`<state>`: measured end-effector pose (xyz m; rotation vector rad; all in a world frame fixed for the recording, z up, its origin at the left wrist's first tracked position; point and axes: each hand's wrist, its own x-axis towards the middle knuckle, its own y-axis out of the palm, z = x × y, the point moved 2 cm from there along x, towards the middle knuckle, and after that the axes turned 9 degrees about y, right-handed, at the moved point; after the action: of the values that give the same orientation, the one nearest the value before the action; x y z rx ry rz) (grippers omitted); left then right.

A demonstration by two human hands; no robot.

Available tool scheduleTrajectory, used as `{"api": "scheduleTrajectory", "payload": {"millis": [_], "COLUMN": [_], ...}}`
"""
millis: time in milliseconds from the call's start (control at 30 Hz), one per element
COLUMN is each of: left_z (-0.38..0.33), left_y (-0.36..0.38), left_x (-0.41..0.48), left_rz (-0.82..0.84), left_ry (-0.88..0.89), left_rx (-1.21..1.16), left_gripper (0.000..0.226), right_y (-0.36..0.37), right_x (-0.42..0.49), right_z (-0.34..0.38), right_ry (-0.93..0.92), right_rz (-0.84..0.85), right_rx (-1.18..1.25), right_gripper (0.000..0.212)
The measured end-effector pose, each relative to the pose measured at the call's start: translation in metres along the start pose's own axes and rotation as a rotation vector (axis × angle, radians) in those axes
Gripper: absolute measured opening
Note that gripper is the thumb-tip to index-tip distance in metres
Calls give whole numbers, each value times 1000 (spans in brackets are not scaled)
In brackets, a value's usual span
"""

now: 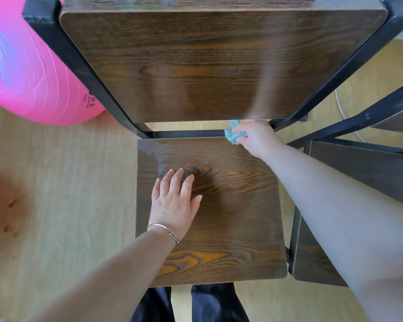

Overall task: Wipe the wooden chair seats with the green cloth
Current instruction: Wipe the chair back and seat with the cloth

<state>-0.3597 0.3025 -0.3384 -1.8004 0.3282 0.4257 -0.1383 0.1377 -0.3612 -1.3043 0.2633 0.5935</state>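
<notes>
Wooden chair seat seen from above, left hand resting flat on it with fingers straight and slightly spread, right hand at the far right corner, fingers bunched around crumpled green cloth, second chair seat just right, pink ball far left
</notes>
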Motion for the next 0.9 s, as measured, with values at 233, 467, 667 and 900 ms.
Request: {"api": "scheduleTrajectory", "payload": {"millis": [233,467,667,900], "left_z": [10,15,41,89], "left_y": [-9,-21,-20,-17], "left_x": [30,71,57,35], "left_rz": [-21,-86,-76,-130], "left_ry": [-37,-54,-82,-163], "left_rx": [24,15,14,-30], "left_gripper": [60,57,58,58], "right_y": [4,6,15,45], "right_x": [2,4,11,17], "right_z": [-2,-4,8,95], "right_ry": [13,6,97,27], "right_rz": [2,-2,67,179], "right_rx": [8,18,31,52], "right_gripper": [37,33,35,36]}}
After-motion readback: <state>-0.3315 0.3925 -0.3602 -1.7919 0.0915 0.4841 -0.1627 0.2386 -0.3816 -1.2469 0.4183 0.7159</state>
